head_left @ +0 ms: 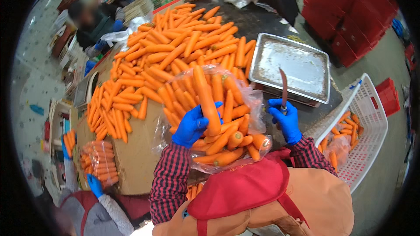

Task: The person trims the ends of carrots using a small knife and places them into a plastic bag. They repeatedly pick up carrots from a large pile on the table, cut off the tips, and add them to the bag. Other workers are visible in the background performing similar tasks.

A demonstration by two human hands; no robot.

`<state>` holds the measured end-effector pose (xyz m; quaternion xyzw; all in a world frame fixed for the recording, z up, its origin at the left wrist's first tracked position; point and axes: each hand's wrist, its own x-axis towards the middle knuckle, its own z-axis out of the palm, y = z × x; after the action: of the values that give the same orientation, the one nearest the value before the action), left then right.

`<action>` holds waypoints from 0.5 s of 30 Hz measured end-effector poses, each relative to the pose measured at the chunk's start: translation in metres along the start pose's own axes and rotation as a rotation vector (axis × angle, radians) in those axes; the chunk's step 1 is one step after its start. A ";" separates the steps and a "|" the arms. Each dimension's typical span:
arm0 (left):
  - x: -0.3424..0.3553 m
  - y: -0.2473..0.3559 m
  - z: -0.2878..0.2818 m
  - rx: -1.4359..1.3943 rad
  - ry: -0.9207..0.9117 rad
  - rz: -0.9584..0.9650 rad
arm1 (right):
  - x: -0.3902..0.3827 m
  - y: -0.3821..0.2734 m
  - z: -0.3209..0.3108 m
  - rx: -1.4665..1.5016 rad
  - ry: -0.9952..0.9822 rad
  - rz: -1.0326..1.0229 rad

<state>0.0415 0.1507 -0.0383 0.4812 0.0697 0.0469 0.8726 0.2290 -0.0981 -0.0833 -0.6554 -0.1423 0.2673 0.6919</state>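
My left hand (pixel 191 126), in a blue glove, is closed around a large carrot (pixel 204 91) held upright above the pile. In my blue-gloved right hand (pixel 286 121) is a knife (pixel 284 88), its blade pointing up and away from me. Between my hands and just in front of me lies an open clear plastic bag (pixel 258 120) full of carrots (pixel 225 142). Behind the bag a big heap of loose carrots (pixel 175 46) spreads over the table. The knife and the held carrot are well apart.
A metal tray scale (pixel 291 67) stands right of the heap. At the right is a white basket (pixel 367 126) with bagged carrots; red crates (pixel 345 13) are stacked beyond. A co-worker at lower left handles a carrot bag (pixel 99 161); another person (pixel 94 22) sits at far left.
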 end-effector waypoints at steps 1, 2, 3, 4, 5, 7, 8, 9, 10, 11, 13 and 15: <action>0.000 0.004 0.000 -0.148 0.005 -0.014 | 0.001 -0.006 0.005 0.008 -0.003 -0.008; -0.001 0.007 -0.001 -0.296 0.009 -0.026 | 0.001 -0.010 0.011 0.033 -0.014 -0.044; 0.000 0.009 0.000 -0.443 -0.001 -0.040 | 0.001 -0.013 0.013 0.022 -0.035 -0.039; -0.001 0.007 0.001 -0.694 -0.015 -0.030 | 0.001 -0.016 0.015 0.012 -0.054 -0.035; -0.002 0.009 0.002 -0.782 0.009 -0.030 | 0.001 -0.017 0.016 0.002 -0.071 -0.031; 0.001 0.011 0.007 -0.962 0.045 -0.040 | 0.001 -0.016 0.016 -0.001 -0.088 -0.031; 0.002 0.012 0.006 -1.022 0.020 -0.034 | 0.000 -0.018 0.015 -0.008 -0.099 -0.018; 0.004 0.013 0.005 -1.016 0.045 -0.028 | -0.001 -0.018 0.013 -0.014 -0.105 0.000; 0.007 0.014 0.003 -1.010 0.068 -0.024 | 0.000 -0.016 0.012 -0.024 -0.099 -0.017; 0.010 0.016 0.000 -1.002 0.091 -0.020 | 0.003 -0.012 0.012 -0.034 -0.093 -0.033; 0.031 0.037 -0.021 -0.754 0.093 0.090 | 0.005 -0.009 0.009 -0.055 -0.079 -0.034; 0.056 0.078 -0.005 -0.616 0.112 0.180 | 0.006 -0.012 0.010 -0.096 -0.061 0.000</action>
<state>0.0945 0.2048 0.0208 0.1952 0.0576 0.1691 0.9644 0.2305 -0.0864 -0.0710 -0.6793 -0.1760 0.2802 0.6550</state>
